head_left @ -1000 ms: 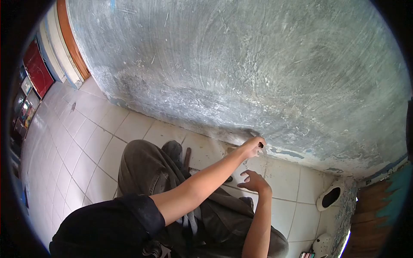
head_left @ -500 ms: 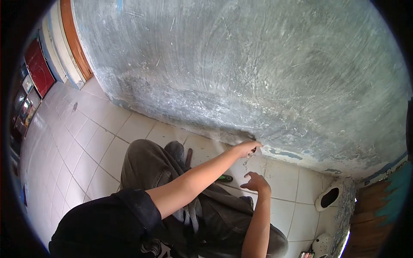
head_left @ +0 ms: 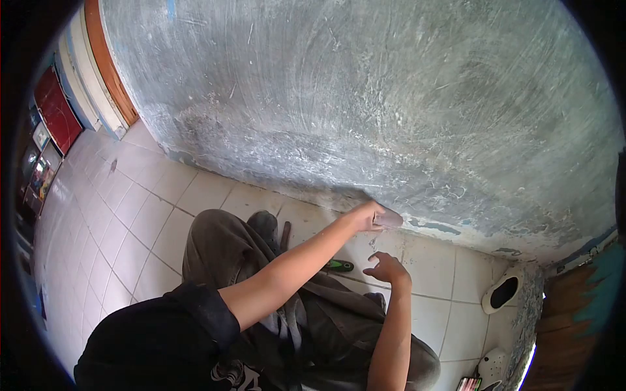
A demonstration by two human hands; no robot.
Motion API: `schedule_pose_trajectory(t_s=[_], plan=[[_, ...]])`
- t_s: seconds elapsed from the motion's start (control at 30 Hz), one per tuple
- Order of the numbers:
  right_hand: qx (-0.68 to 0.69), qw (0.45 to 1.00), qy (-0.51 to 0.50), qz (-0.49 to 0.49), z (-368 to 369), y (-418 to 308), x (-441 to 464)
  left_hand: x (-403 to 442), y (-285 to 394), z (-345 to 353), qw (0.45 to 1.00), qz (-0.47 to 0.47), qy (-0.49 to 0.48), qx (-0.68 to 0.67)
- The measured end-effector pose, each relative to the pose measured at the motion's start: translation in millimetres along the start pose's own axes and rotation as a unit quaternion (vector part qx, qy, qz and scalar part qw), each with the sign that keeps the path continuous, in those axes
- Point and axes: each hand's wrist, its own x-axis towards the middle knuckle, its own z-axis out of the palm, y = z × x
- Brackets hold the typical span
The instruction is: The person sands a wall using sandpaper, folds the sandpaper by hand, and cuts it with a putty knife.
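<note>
My left hand (head_left: 366, 217) reaches across to the foot of the grey wall (head_left: 326, 98). It is closed on a flat, brownish-grey piece that looks like sandpaper (head_left: 389, 219), which lies against the wall just above the floor. My right hand (head_left: 391, 268) hovers over the tiles nearby, holding nothing, its fingers apart and loosely bent. Between my forearms, a green and black tool handle (head_left: 340, 266) lies on the floor, its other end hidden by my leg. A brown stick-like handle (head_left: 285, 236) rests near my foot.
Pale tiles (head_left: 424, 274) run along the wall, with crumbs of debris near my hands. A white clog (head_left: 502, 292) stands at the right corner, another clog (head_left: 492, 366) below it. Wooden boards (head_left: 567, 326) border the right; an orange door frame (head_left: 111, 62) stands left.
My left hand has turned, and the flat piece now shows broadly against the wall. My right hand stays nearly in place. The view has shifted slightly.
</note>
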Motion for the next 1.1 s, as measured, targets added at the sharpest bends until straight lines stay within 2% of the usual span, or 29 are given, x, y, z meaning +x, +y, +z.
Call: schedule_pose_trajectory(t_s=[0.1,0.13,0.17,0.23,0.27,0.33,0.37,0.43,0.47,0.53,0.67,0.73,0.77,0.83,0.87,0.93,0.97,1.03,1.1], plan=[[0.003,1.0,-0.01,0.015,-3.5,-2.2,-3.1,-7.1,16.4,12.0,0.998,-0.004,-0.057,0.013],[0.006,1.0,-0.011,0.019,-3.4,-3.0,-3.1,-9.0,24.4,11.5,0.993,-0.041,-0.107,-0.003],[0.007,1.0,-0.011,0.018,-1.6,-2.7,-2.6,-11.5,24.9,15.4,0.994,-0.041,-0.106,-0.001],[-0.023,1.0,0.005,-0.005,0.8,-3.1,-1.3,-4.9,21.2,24.0,0.998,-0.052,-0.021,0.013],[-0.024,1.0,0.008,-0.006,-1.1,-4.1,0.0,-1.0,18.3,30.3,0.998,-0.049,-0.021,0.014],[-0.009,1.0,-0.005,-0.003,-2.9,-4.0,-2.6,10.8,5.8,36.4,0.995,-0.007,0.1,0.028],[-0.008,1.0,-0.006,-0.001,-3.3,-2.5,-4.2,13.7,3.6,28.5,0.995,-0.009,0.099,0.027],[0.004,1.0,-0.006,0.019,-7.2,3.5,-6.1,11.9,3.1,8.9,0.995,-0.006,-0.092,0.025],[0.005,1.0,-0.004,0.021,-7.9,5.8,-5.8,8.8,3.9,5.4,0.995,-0.008,-0.094,0.027],[-0.054,0.998,0.001,0.03,-2.5,3.7,-2.4,-6.7,9.4,5.1,0.987,0.002,-0.159,0.011],[-0.013,1.0,-0.021,-0.009,10.3,-11.9,8.7,0.9,10.3,16.6,0.994,-0.004,-0.111,0.021],[-0.006,0.999,-0.037,-0.005,7.9,-16.7,3.2,-0.4,6.1,26.2,0.996,0.018,-0.039,0.077],[-0.002,0.999,-0.05,0.0,5.5,-17.7,1.9,-0.5,5.7,32.6,0.996,0.02,-0.041,0.076],[-0.014,0.999,-0.046,-0.001,5.6,-10.4,1.6,-1.2,0.4,35.6,0.998,-0.008,0.048,0.037],[-0.027,0.999,-0.042,-0.002,4.8,-6.4,1.7,-5.3,-2.7,31.5,0.998,-0.006,0.049,0.035],[-0.027,0.999,-0.028,0.006,3.5,-3.5,1.4,-15.9,-7.6,17.7,0.978,0.071,0.032,0.195],[-0.023,0.999,-0.015,0.017,1.9,-2.3,1.1,-32.4,-2.6,17.3,0.977,0.074,0.032,0.196],[-0.016,1.0,-0.01,0.021,-0.5,0.1,1.4,-65.6,6.2,9.7,0.952,0.01,-0.085,0.295],[-0.011,1.0,-0.008,0.02,-0.2,3.3,3.4,-78.5,9.0,-9.6,0.94,0.024,-0.084,0.33]])
